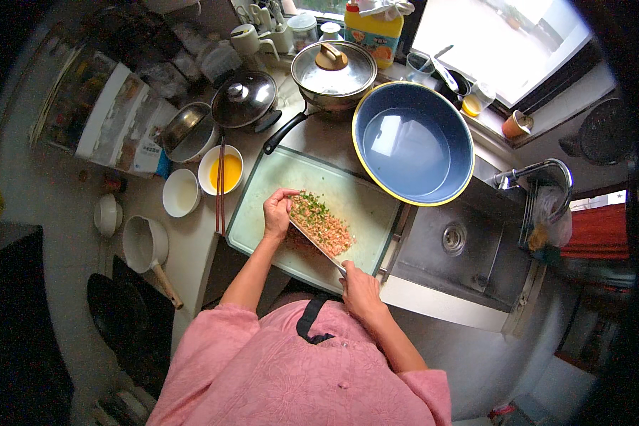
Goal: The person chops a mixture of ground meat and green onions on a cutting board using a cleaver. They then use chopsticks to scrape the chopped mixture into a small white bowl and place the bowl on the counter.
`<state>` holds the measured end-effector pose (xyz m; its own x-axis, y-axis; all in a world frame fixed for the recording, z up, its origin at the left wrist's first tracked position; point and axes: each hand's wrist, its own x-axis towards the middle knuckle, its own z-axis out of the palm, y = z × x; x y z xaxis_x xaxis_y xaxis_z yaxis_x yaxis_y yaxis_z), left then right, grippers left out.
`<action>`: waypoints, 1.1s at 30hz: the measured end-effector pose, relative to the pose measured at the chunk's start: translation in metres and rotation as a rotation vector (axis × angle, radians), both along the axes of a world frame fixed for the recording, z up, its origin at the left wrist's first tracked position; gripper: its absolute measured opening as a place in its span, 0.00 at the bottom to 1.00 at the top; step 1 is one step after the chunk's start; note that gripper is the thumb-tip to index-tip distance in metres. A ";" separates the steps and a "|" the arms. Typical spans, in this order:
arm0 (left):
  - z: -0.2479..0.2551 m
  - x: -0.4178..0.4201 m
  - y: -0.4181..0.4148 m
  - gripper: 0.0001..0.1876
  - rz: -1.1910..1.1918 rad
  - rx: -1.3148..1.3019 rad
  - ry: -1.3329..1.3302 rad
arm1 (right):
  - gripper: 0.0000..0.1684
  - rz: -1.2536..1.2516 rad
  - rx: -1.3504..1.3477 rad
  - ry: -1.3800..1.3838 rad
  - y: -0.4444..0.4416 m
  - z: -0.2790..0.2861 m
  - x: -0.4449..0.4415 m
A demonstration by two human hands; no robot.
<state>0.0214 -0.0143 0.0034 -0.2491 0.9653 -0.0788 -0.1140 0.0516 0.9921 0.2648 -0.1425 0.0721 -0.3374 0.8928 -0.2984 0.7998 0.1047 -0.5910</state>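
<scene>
My right hand [359,287] is closed around the handle of a kitchen knife [318,246], whose blade slants up and left across a pale green cutting board [375,215]. My left hand [278,213] is at the far end of the blade, fingers curled, fingertips at the edge of the food; whether it grips the blade is unclear. A heap of finely chopped pinkish-orange food [327,229] with chopped greens [313,202] lies along the blade's far side. Some darker bits show on the near side. How much of the food rests on the blade cannot be told.
A large blue basin [410,152] of clear liquid stands beyond the board, near the sink [452,266]. Chopsticks [221,186] lie across a bowl of beaten egg [233,173]. Beside it is a white bowl [181,193]. Two lidded pans [333,69] stand behind; one black handle [285,132] reaches the board's edge.
</scene>
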 end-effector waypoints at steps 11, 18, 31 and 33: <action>0.002 0.032 0.005 0.16 0.073 0.060 0.043 | 0.13 -0.014 0.047 -0.138 0.041 0.006 0.045; -0.002 0.026 0.008 0.16 0.109 -0.006 -0.100 | 0.14 -0.001 0.067 -0.115 0.034 0.027 0.030; 0.003 0.023 0.009 0.16 -0.021 -0.030 -0.003 | 0.16 -0.041 0.009 -0.084 0.011 -0.002 0.021; 0.006 0.029 0.011 0.17 0.006 0.051 0.022 | 0.16 -0.078 0.016 -0.044 0.013 -0.003 0.024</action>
<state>0.0501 -0.0031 0.0095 -0.2564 0.9663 -0.0240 -0.0926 0.0002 0.9957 0.2891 -0.1297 0.0687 -0.2533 0.9206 -0.2971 0.8312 0.0500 -0.5538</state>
